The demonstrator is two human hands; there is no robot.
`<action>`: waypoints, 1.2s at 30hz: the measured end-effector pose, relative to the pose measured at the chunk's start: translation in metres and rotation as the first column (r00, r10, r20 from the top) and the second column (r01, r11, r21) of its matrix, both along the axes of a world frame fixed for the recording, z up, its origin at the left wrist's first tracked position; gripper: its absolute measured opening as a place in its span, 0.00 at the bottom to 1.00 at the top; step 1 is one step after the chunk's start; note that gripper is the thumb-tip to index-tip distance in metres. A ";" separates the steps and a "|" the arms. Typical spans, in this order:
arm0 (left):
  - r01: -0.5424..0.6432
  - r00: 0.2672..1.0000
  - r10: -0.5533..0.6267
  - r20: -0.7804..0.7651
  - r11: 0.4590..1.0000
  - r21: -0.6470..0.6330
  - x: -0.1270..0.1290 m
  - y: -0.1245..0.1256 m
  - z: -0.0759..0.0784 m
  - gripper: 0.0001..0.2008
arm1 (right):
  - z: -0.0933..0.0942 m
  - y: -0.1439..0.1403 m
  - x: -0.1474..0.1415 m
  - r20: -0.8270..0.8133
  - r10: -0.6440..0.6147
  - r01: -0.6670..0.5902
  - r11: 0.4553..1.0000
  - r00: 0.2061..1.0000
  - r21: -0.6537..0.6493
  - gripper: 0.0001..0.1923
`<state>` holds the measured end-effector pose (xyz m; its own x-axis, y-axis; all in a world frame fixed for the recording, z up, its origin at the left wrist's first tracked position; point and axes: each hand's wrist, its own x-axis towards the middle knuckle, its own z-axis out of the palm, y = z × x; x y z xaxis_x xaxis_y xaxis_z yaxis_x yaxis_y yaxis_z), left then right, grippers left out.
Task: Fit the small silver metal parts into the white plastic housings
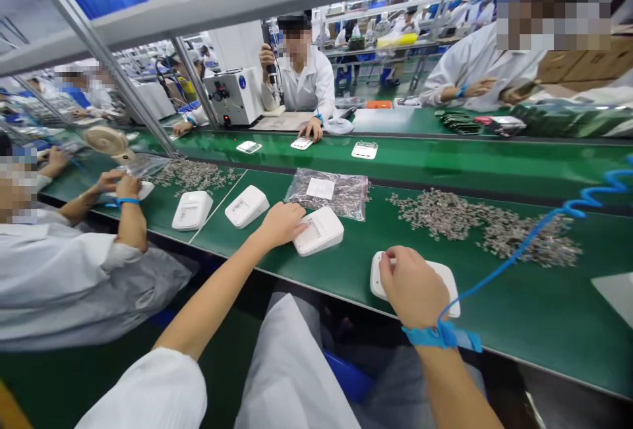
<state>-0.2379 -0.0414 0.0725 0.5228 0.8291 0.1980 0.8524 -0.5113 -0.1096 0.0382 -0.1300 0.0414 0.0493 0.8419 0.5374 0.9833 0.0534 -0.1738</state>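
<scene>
Head view, looking down along a green assembly-line surface (534, 323). Left hand (281, 223): fingers curled loosely, resting on the near-left edge of a white plastic device housing (321, 230) that lies flat on the surface; the hand touches the housing, but whether it grips it cannot be told. Right hand (413, 284): fingers bent down over a second white device housing (448, 279), covering its left half, so that only the right end and a strip at the left edge show; the wrist carries a blue antistatic strap (442, 337) with a coiled blue cord (588, 201) running up to the right. The two housings lie near each other along the front edge of the surface, the left one farther from the person.

Just behind the left housing lies a clear bag of small metal parts (341, 200) with a white label. A loose heap of the same small metal parts (475, 221) spreads behind and to the right of the right hand, apart from it. Two more white housings (246, 205) lie further left, and beyond them a neighbouring worker's hands (119, 186) rest on another unit. Across the surface, a seated worker's hand (311, 129) touches a small white part.
</scene>
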 end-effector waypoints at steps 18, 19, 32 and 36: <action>0.233 0.827 -0.073 0.558 0.947 -0.221 0.143 -0.015 -0.053 0.07 | 0.021 0.035 0.057 -0.035 0.555 -0.519 0.752 0.831 -0.407 0.06; 0.235 0.824 -0.062 0.563 0.942 -0.239 0.143 -0.015 -0.054 0.08 | 0.021 0.036 0.057 -0.039 0.557 -0.520 0.745 0.830 -0.418 0.05; 0.251 0.808 -0.032 0.588 0.922 -0.294 0.147 -0.014 -0.051 0.12 | 0.016 0.037 0.066 -0.090 0.502 -0.497 0.784 0.860 -0.373 0.06; 0.244 0.799 0.008 0.602 0.910 -0.335 0.148 -0.013 -0.048 0.11 | 0.003 0.010 0.075 -0.093 0.597 -0.603 0.780 0.797 -0.166 0.04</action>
<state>-0.0902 -0.0541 0.0246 0.5106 0.8407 0.1801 0.6165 -0.5040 0.6049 0.1130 -0.1200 0.0445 -0.4828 0.7874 0.3832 0.7563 0.5955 -0.2708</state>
